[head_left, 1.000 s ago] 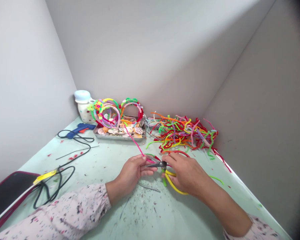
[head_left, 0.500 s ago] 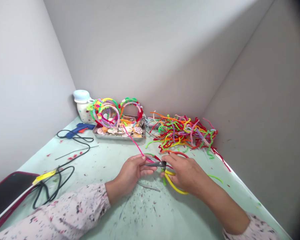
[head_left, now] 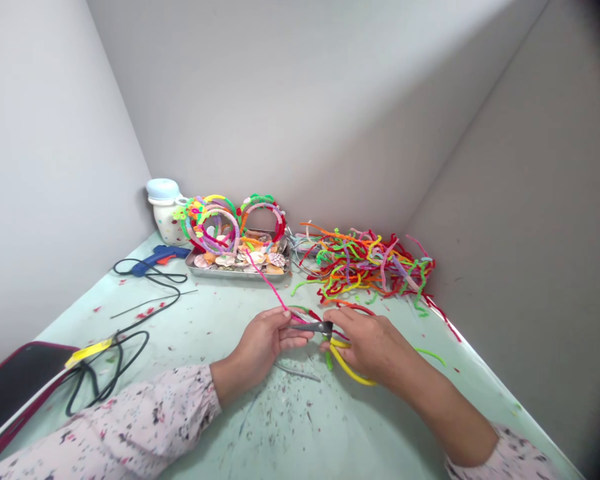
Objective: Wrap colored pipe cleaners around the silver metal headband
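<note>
My left hand (head_left: 267,339) pinches a bright pink pipe cleaner (head_left: 269,280), whose long free end slants up and left toward the tray. In my right hand (head_left: 373,343) is a pair of scissors (head_left: 354,370) with yellow handles. The dark scissor blades (head_left: 307,327) point left, close beside my left fingertips and the pink pipe cleaner. Whether the blades touch it, I cannot tell. Just behind the hands, partly hidden by them, lie red and green pipe cleaner pieces. A thin grey piece (head_left: 299,373) rests on the table below my left hand.
A metal tray (head_left: 240,273) of shells carries pipe-cleaner-wrapped headbands (head_left: 219,227). To its right sits a tangled heap of pipe cleaners (head_left: 370,263). On the left are a white jar (head_left: 167,217), a blue glue gun (head_left: 155,259), its black cord (head_left: 173,310) and a dark tablet-like object (head_left: 20,377).
Almost nothing differs. The yellow scissor handles have shifted very slightly in my right hand; both hands stay in the same place.
</note>
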Demonstrator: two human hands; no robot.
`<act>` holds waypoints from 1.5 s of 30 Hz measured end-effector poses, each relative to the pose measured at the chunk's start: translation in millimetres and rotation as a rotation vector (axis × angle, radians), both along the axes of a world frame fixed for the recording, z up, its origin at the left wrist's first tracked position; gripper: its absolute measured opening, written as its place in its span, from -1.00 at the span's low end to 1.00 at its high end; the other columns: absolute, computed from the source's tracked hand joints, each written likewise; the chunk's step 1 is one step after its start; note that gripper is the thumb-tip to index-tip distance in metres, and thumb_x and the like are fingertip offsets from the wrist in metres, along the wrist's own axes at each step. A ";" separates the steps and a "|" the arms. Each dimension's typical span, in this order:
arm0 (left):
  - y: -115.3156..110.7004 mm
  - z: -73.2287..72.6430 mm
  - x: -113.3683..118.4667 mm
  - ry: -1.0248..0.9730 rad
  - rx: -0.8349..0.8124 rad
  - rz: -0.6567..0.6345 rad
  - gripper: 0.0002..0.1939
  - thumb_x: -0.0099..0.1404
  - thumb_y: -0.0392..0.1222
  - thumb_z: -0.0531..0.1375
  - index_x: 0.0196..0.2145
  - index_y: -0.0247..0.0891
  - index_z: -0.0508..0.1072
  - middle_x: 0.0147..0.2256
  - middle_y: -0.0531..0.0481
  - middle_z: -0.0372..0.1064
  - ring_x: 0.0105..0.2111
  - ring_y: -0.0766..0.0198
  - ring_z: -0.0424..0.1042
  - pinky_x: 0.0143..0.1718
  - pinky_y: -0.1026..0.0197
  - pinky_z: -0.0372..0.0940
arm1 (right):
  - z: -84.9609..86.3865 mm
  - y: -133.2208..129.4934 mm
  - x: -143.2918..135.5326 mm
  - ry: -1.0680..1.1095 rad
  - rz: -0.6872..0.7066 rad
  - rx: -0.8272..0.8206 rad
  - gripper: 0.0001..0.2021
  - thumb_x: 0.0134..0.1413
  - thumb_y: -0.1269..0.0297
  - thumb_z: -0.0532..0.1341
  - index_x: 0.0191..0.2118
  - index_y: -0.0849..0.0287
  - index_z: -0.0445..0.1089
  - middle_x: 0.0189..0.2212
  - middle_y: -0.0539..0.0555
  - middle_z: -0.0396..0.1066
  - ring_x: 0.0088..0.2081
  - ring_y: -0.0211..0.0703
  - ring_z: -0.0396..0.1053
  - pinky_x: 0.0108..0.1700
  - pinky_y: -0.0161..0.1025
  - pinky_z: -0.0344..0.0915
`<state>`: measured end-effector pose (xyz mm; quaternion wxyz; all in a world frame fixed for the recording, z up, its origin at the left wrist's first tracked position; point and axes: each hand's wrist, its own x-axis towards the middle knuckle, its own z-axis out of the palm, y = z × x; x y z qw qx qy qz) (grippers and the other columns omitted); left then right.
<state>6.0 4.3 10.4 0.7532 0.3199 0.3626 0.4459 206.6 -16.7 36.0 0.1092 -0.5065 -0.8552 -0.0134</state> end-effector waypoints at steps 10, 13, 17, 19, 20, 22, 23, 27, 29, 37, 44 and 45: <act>-0.1 -1.2 -1.7 -0.012 -0.013 0.001 -0.86 0.19 -0.33 0.13 -0.29 -0.42 0.43 -0.32 -0.26 0.50 -0.35 0.10 0.54 -0.35 0.21 0.42 | 1.8 0.9 1.0 -0.036 0.007 0.024 -0.74 0.05 0.16 0.23 -0.12 0.04 0.30 -0.20 0.02 0.46 -0.21 -0.09 0.43 -0.32 -0.27 0.24; -0.4 -2.3 -1.6 -0.027 -0.020 0.005 -0.88 0.20 -0.34 0.13 -0.30 -0.42 0.42 -0.35 -0.24 0.50 -0.34 0.08 0.54 -0.34 0.20 0.42 | 2.5 0.9 1.1 -0.046 0.011 0.031 -0.75 0.06 0.16 0.22 -0.12 0.03 0.30 -0.21 0.01 0.46 -0.21 -0.10 0.43 -0.32 -0.27 0.24; -0.1 -3.0 -1.4 -0.048 -0.014 0.002 -0.92 0.20 -0.35 0.13 -0.34 -0.40 0.41 -0.38 -0.19 0.49 -0.33 0.07 0.54 -0.33 0.20 0.43 | 4.8 -0.7 0.1 -0.041 0.016 0.032 -0.74 0.08 0.11 0.19 -0.11 0.05 0.29 -0.20 0.03 0.44 -0.19 -0.08 0.42 -0.31 -0.25 0.24; 0.1 -2.8 -1.4 -0.057 -0.017 -0.002 -0.94 0.19 -0.36 0.14 -0.37 -0.40 0.41 -0.40 -0.15 0.48 -0.33 0.07 0.54 -0.34 0.21 0.43 | 6.1 -1.8 -0.9 -0.035 0.013 0.026 -0.73 0.08 0.09 0.19 -0.12 0.05 0.28 -0.19 0.03 0.43 -0.18 -0.06 0.41 -0.30 -0.24 0.24; 0.2 -2.7 -1.5 -0.059 -0.018 -0.002 -0.94 0.19 -0.36 0.14 -0.38 -0.40 0.41 -0.41 -0.13 0.47 -0.33 0.07 0.54 -0.34 0.21 0.43 | 6.7 -2.2 -1.4 -0.033 0.010 0.023 -0.72 0.07 0.08 0.20 -0.12 0.05 0.28 -0.19 0.03 0.43 -0.19 -0.05 0.41 -0.30 -0.23 0.23; 0.1 -2.6 -1.8 -0.059 -0.020 -0.002 -0.94 0.19 -0.36 0.14 -0.37 -0.40 0.41 -0.41 -0.13 0.47 -0.33 0.07 0.54 -0.35 0.22 0.43 | 7.3 -2.8 -2.3 -0.029 0.006 0.016 -0.71 0.06 0.07 0.20 -0.11 0.04 0.27 -0.19 0.03 0.42 -0.19 -0.05 0.41 -0.30 -0.23 0.23; 0.0 -2.7 -1.9 -0.057 -0.021 -0.004 -0.94 0.19 -0.36 0.13 -0.37 -0.40 0.41 -0.40 -0.14 0.47 -0.33 0.07 0.54 -0.35 0.22 0.43 | 7.4 -2.9 -2.7 -0.028 0.005 0.013 -0.71 0.06 0.07 0.20 -0.11 0.04 0.27 -0.19 0.03 0.42 -0.19 -0.04 0.41 -0.30 -0.22 0.23; -0.6 -4.2 -1.4 -0.064 -0.024 -0.011 -0.95 0.19 -0.36 0.14 -0.39 -0.39 0.40 -0.38 -0.15 0.48 -0.33 0.06 0.54 -0.34 0.20 0.44 | 6.3 -2.7 -3.2 -0.017 0.008 0.002 -0.73 0.06 0.10 0.21 -0.13 0.04 0.27 -0.20 0.03 0.43 -0.19 -0.05 0.40 -0.28 -0.22 0.23; -1.0 -4.7 -1.0 -0.068 -0.020 -0.014 -0.95 0.19 -0.37 0.14 -0.39 -0.39 0.40 -0.39 -0.15 0.48 -0.33 0.06 0.54 -0.33 0.19 0.44 | 5.4 -2.4 -2.9 -0.009 0.011 -0.004 -0.74 0.06 0.11 0.21 -0.14 0.04 0.27 -0.21 0.03 0.43 -0.19 -0.05 0.40 -0.28 -0.23 0.22; -0.1 -3.2 -2.0 -0.048 -0.007 -0.026 -0.88 0.20 -0.37 0.11 -0.32 -0.43 0.43 -0.33 -0.22 0.50 -0.33 0.08 0.54 -0.33 0.23 0.43 | 4.9 -1.5 -2.0 -0.015 0.003 -0.029 -0.75 0.06 0.11 0.22 -0.16 0.04 0.27 -0.25 0.00 0.44 -0.21 -0.08 0.41 -0.31 -0.26 0.18; 0.3 -4.9 -2.7 -0.051 0.011 -0.043 -0.82 0.23 -0.34 0.10 -0.25 -0.46 0.44 -0.31 -0.26 0.51 -0.32 0.08 0.54 -0.31 0.22 0.43 | 5.5 -1.4 -1.0 -0.052 0.005 -0.022 -0.77 0.07 0.09 0.20 -0.18 0.04 0.28 -0.30 0.00 0.44 -0.25 -0.10 0.41 -0.33 -0.28 0.14; 0.2 -4.9 -2.7 -0.050 0.008 -0.042 -0.82 0.23 -0.34 0.10 -0.26 -0.46 0.44 -0.32 -0.26 0.51 -0.31 0.08 0.54 -0.31 0.22 0.43 | 5.4 -1.3 -0.8 -0.057 0.008 -0.018 -0.77 0.08 0.09 0.20 -0.18 0.04 0.28 -0.30 0.00 0.44 -0.26 -0.10 0.41 -0.34 -0.28 0.14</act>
